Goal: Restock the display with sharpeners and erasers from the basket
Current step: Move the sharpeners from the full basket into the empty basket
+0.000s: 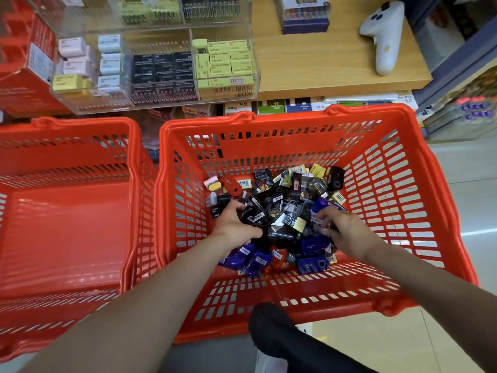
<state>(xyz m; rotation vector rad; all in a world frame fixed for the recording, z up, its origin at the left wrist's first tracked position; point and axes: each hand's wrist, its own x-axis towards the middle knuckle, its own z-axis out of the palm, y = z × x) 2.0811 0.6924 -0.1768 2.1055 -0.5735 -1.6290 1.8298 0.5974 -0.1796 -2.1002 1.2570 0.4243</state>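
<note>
An orange basket (419, 200) on the floor holds a heap of wrapped sharpeners and erasers (285, 208), mostly black, blue and yellow. Both my hands are down in the heap. My left hand (232, 224) curls its fingers and thumb round a black wrapped piece (248, 215) at the heap's left side. At the right side, my right hand (347, 232) has its fingers bent into the pile and blurred, so I cannot make out what it holds. Behind the basket stands the clear acrylic display (256, 76), with compartments of pastel, black and yellow-green erasers.
A second orange basket (67, 211) with nothing in it stands to the left, touching the first. A wooden shelf (322, 65) to the right of the display carries a white controller (383, 33) and a boxed set. My knee in black (271, 327) is against the basket's near wall.
</note>
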